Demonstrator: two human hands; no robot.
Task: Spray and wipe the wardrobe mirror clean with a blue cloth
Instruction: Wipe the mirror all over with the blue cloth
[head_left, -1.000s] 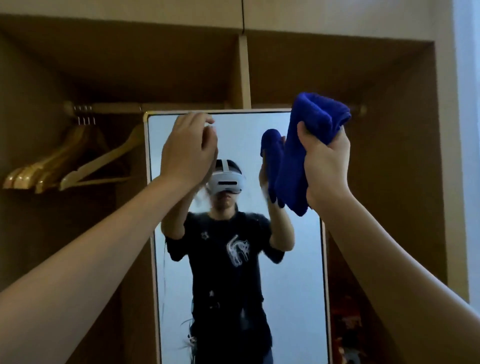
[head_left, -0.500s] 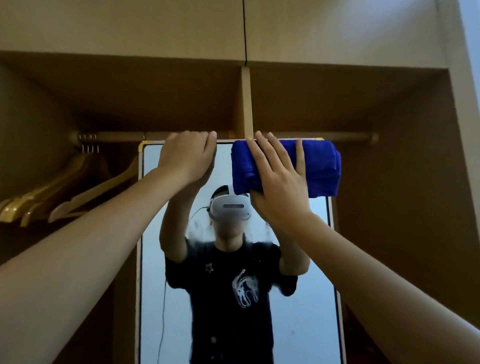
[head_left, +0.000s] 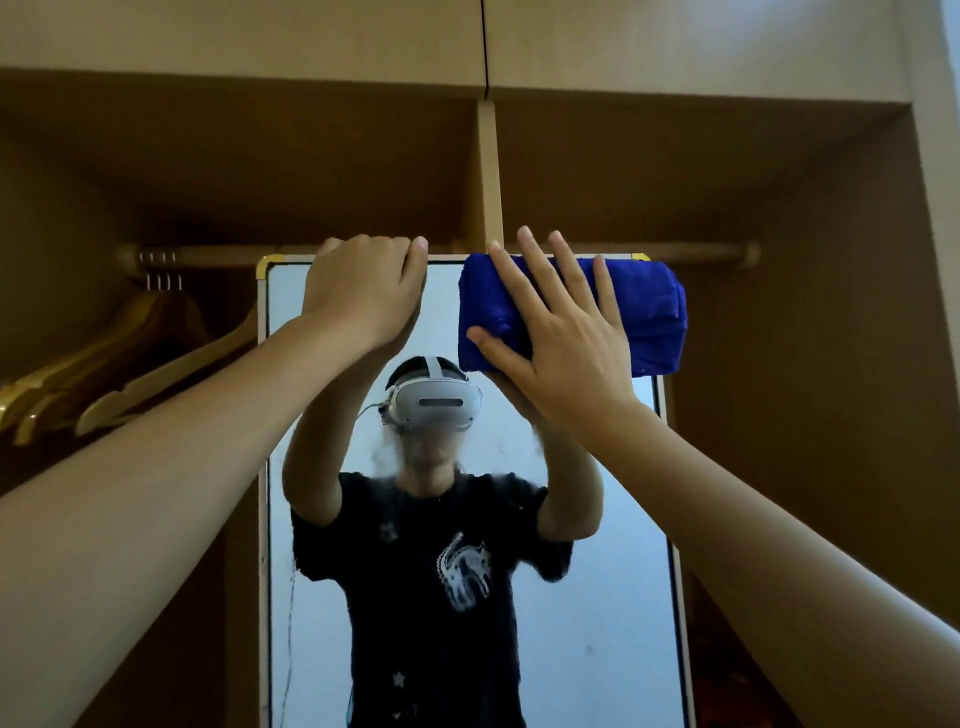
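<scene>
From the head camera, the folded blue cloth (head_left: 644, 317) lies with its long axis running three to nine o'clock, flat against the top edge of the tall light-framed wardrobe mirror (head_left: 613, 597). The right hand (head_left: 563, 343) presses it there, fingers straight and spread towards twelve. At nine o'clock of the cloth, the left hand (head_left: 363, 291) curls its grip over the mirror's top rim. Pale wooden hangers (head_left: 130, 358) hang from the wooden rail (head_left: 218, 255) inside the brown wardrobe (head_left: 805, 364). The glass looks hazy around its middle.
</scene>
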